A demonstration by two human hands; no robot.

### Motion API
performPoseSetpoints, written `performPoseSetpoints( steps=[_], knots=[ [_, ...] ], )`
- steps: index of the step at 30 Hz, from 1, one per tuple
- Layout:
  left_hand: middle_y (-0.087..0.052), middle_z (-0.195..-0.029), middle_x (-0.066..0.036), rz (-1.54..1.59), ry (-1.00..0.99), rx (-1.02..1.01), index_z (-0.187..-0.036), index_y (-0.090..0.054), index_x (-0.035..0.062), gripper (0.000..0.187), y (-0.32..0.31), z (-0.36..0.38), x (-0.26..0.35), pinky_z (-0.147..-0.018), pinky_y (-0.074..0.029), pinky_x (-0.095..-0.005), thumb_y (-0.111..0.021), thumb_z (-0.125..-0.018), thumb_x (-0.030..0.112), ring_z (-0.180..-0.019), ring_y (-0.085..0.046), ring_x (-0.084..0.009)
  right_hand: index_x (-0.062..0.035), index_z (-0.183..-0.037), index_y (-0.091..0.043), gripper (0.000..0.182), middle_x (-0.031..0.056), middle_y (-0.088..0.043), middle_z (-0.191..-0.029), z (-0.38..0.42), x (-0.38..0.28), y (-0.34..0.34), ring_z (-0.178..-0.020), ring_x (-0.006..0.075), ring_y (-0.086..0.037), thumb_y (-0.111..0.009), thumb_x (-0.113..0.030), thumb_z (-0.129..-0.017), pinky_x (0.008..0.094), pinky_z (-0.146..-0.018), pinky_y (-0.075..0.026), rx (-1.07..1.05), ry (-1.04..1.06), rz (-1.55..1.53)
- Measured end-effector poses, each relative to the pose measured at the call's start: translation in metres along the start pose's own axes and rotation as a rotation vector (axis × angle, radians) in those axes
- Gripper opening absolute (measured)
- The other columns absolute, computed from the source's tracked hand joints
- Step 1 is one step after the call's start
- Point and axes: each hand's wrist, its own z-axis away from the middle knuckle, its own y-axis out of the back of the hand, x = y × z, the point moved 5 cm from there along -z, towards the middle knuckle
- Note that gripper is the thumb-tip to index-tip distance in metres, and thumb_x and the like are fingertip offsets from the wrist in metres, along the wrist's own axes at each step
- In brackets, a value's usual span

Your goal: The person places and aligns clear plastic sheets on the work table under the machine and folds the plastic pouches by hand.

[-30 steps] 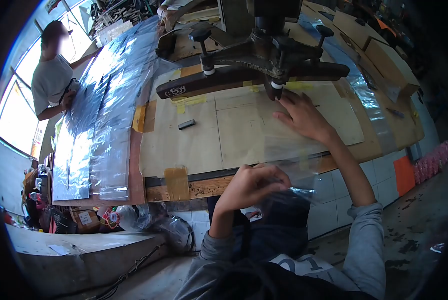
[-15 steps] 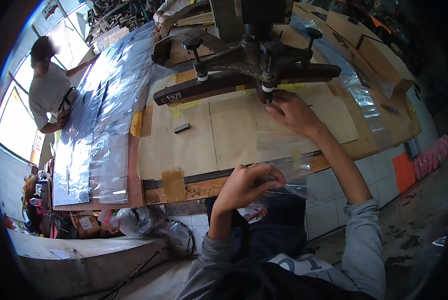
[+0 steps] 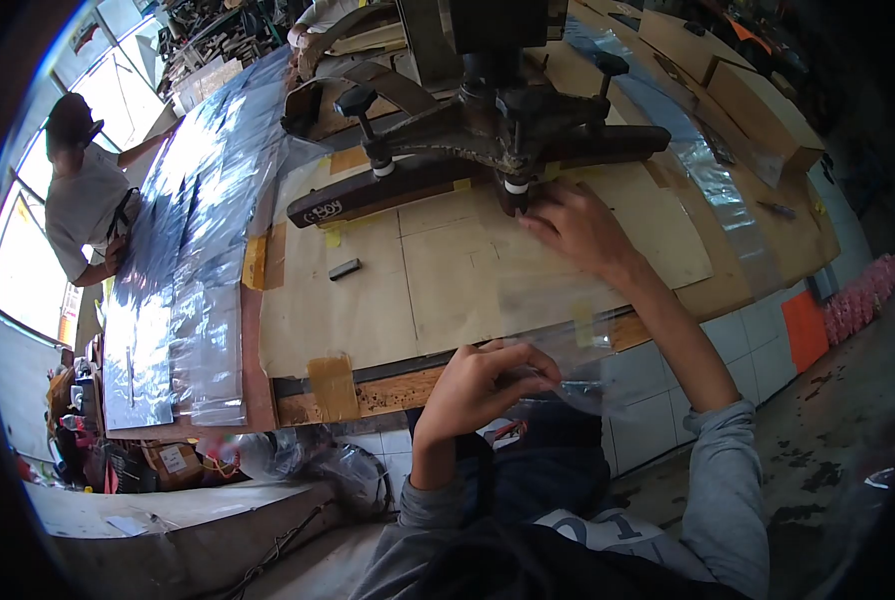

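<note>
A clear plastic bag (image 3: 558,305) stretches over the near edge of the cream work sheet (image 3: 368,305), between my two hands. My left hand (image 3: 483,388) pinches its near end just off the table edge. My right hand (image 3: 576,232) is on the bag's far end, fingers bent together beside the dark sealing bar (image 3: 458,170); its fingertips are partly hidden. Above that bar sits a dark metal bracket (image 3: 468,125) with black knobs. A small dark block (image 3: 346,269) lies on the sheet, left of a drawn line.
Stacked clear plastic sheets (image 3: 203,240) cover the table's left side, where another person (image 3: 93,205) stands. Brown cardboard boxes (image 3: 758,105) and more plastic film (image 3: 713,190) lie at the right. Brown tape (image 3: 334,388) crosses the front edge.
The whole view has shifted slightly, so the table and machine appear a little further left. Both hands keep much the same places on the plastic bag.
</note>
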Motion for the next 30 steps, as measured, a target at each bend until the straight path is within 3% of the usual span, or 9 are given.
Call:
performPoseSetpoints(
  steps=[3,6,9,12,15,21,24,30],
  knots=[
    [-0.071,-0.084,-0.005,-0.006,-0.090,0.030,-0.089,-0.068,0.0027,0.017,0.000,0.000,-0.002,-0.070,-0.052,-0.0289,-0.070,-0.072,-0.001,-0.075,-0.068,-0.0193,-0.0006,-0.098,-0.068,0.026,0.0131,-0.067,-0.099,0.010,-0.008,0.005,-0.095,0.0308,-0.062,-0.065,-0.024,-0.086,0.0408,-0.084,-0.050,-0.034,-0.087,-0.042],
    [-0.071,-0.084,-0.007,-0.014,-0.045,-0.005,-0.088,-0.069,0.0021,0.021,-0.001,-0.001,-0.003,-0.076,-0.053,-0.0326,-0.068,-0.068,-0.003,-0.079,-0.069,-0.0231,0.0018,-0.107,-0.065,0.036,0.0172,-0.066,-0.107,0.018,-0.014,0.006,-0.103,0.0321,-0.061,-0.064,-0.029,-0.088,0.0398,-0.089,-0.050,-0.078,-0.141,-0.062],
    [-0.071,-0.084,-0.008,0.003,-0.010,-0.021,-0.086,-0.069,0.0014,0.019,-0.001,0.000,-0.004,-0.079,-0.053,-0.0332,-0.069,-0.068,-0.002,-0.081,-0.070,-0.0237,0.0028,-0.113,-0.062,0.043,0.0197,-0.063,-0.116,0.020,-0.017,0.006,-0.111,0.0333,-0.059,-0.061,-0.033,-0.090,0.0394,-0.094,-0.048,-0.119,-0.152,-0.033],
    [-0.071,-0.083,-0.003,-0.011,-0.103,-0.006,-0.090,-0.068,0.0085,0.012,-0.001,0.000,-0.002,-0.079,-0.052,-0.0335,-0.072,-0.079,0.013,-0.080,-0.067,-0.0240,0.0029,-0.116,-0.060,0.047,0.0202,-0.060,-0.120,0.022,-0.018,0.005,-0.115,0.0335,-0.057,-0.060,-0.036,-0.090,0.0392,-0.096,-0.047,-0.134,-0.137,-0.005],
    [-0.071,-0.081,-0.002,0.012,-0.068,-0.013,-0.089,-0.069,0.0088,0.013,-0.002,0.000,-0.004,-0.083,-0.051,-0.0352,-0.073,-0.078,0.015,-0.074,-0.067,-0.0247,0.0033,-0.117,-0.059,0.049,0.0202,-0.059,-0.123,0.022,-0.020,0.005,-0.119,0.0335,-0.054,-0.059,-0.038,-0.090,0.0392,-0.098,-0.046,-0.164,-0.125,-0.001],
    [-0.071,-0.081,-0.001,-0.028,-0.112,-0.024,-0.089,-0.069,0.0097,0.013,-0.003,0.000,-0.005,-0.086,-0.049,-0.0351,-0.072,-0.079,0.017,-0.070,-0.067,-0.0233,0.0046,-0.119,-0.055,0.051,0.0215,-0.057,-0.125,0.022,-0.020,0.003,-0.123,0.0342,-0.051,-0.058,-0.038,-0.091,0.0396,-0.101,-0.045,-0.210,-0.131,0.009],
    [-0.072,-0.079,-0.003,-0.001,-0.037,-0.045,-0.083,-0.069,0.0046,0.013,-0.002,-0.001,-0.002,-0.095,-0.046,-0.0391,-0.073,-0.071,0.007,-0.080,-0.070,-0.0240,0.0049,-0.118,-0.055,0.050,0.0218,-0.056,-0.125,0.022,-0.019,0.002,-0.124,0.0344,-0.050,-0.058,-0.037,-0.091,0.0397,-0.101,-0.045,-0.215,-0.120,0.012],
    [-0.072,-0.080,-0.002,0.011,-0.045,-0.027,-0.083,-0.069,0.0052,0.011,-0.002,-0.002,-0.002,-0.099,-0.044,-0.0426,-0.073,-0.073,0.008,-0.080,-0.070,-0.0234,0.0038,-0.118,-0.055,0.049,0.0215,-0.056,-0.126,0.018,-0.019,0.004,-0.123,0.0341,-0.050,-0.058,-0.037,-0.091,0.0406,-0.099,-0.046,-0.231,-0.137,-0.023]
  ],
)
